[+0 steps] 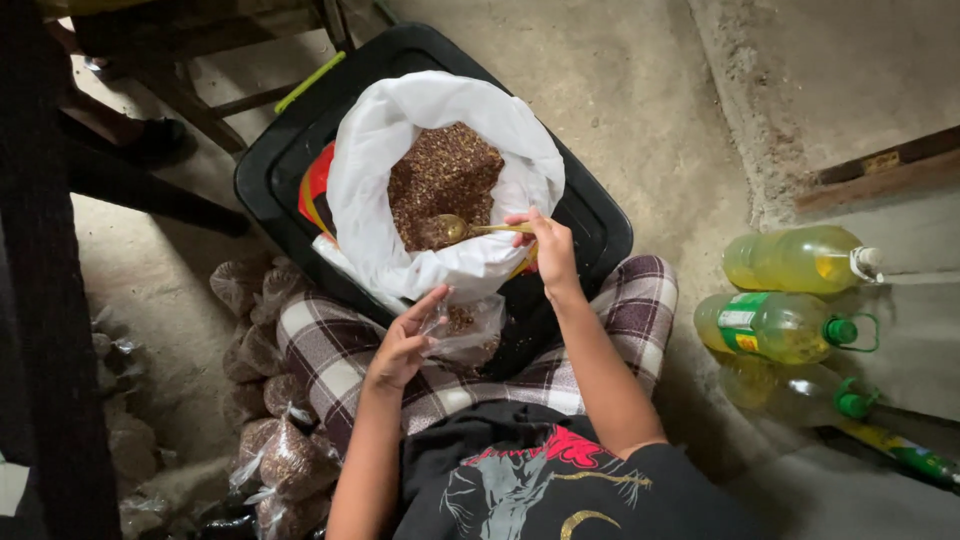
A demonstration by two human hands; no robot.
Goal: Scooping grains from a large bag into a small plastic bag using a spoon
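Observation:
A white sack (372, 160) of reddish-brown flakes (445, 180) stands open in a black tub (270, 165) before my knees. My right hand (549, 250) grips the handle of a brass-coloured spoon (455, 229), whose bowl is dipped in the flakes. My left hand (405, 345) holds a small clear plastic bag (468, 335) open just below the sack; a little of the flakes lies in it. My lap is covered by a checked cloth (330, 350).
Several filled and tied small bags (285, 455) are piled on the floor at my left. Three plastic bottles of yellow oil (790, 260) lie on the concrete at the right. Wooden chair legs (190, 95) and a dark post (40, 300) stand at the left.

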